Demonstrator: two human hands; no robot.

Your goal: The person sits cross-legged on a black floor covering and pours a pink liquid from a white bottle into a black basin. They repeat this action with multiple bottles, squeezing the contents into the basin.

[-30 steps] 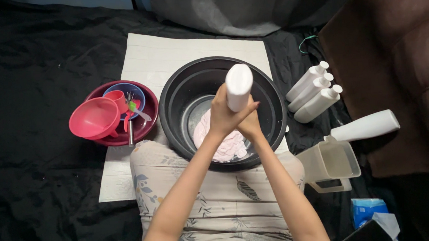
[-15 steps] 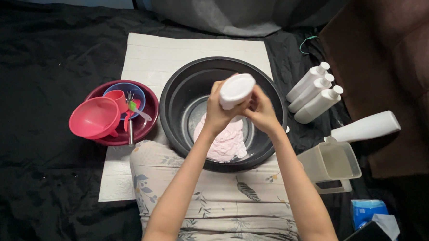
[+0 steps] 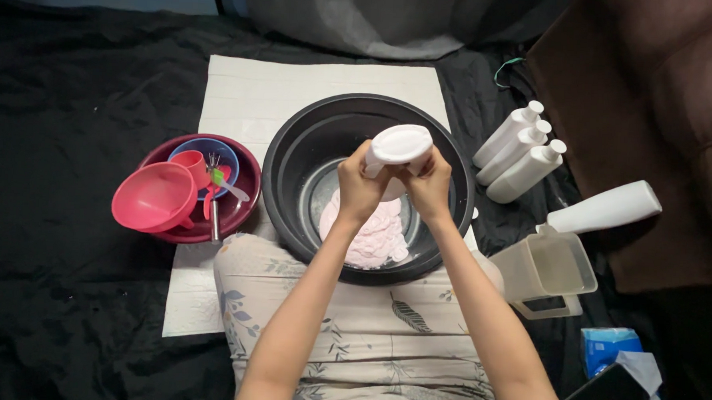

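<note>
Both hands grip a white plastic bottle (image 3: 398, 148) turned upside down over a large black basin (image 3: 294, 153). My left hand (image 3: 358, 186) wraps its left side and my right hand (image 3: 429, 184) its right side, fingers closed on it. The bottle's base points up at the camera; its neck is hidden behind my hands. A pale pink, foamy mass (image 3: 371, 229) lies on the basin's bottom, directly under the bottle.
A maroon bowl (image 3: 240, 207) at left holds a pink funnel (image 3: 153, 197), a small blue bowl and utensils. Three white bottles (image 3: 522, 151) lie at right, with another white bottle (image 3: 608, 207) and a clear jug (image 3: 547, 268). A white mat (image 3: 249, 91) lies under the basin on black cloth.
The bottle has tipped from nearly upright base-on view to a tilted, lower position over the basin, and both hands have shifted slightly right and down with it.
</note>
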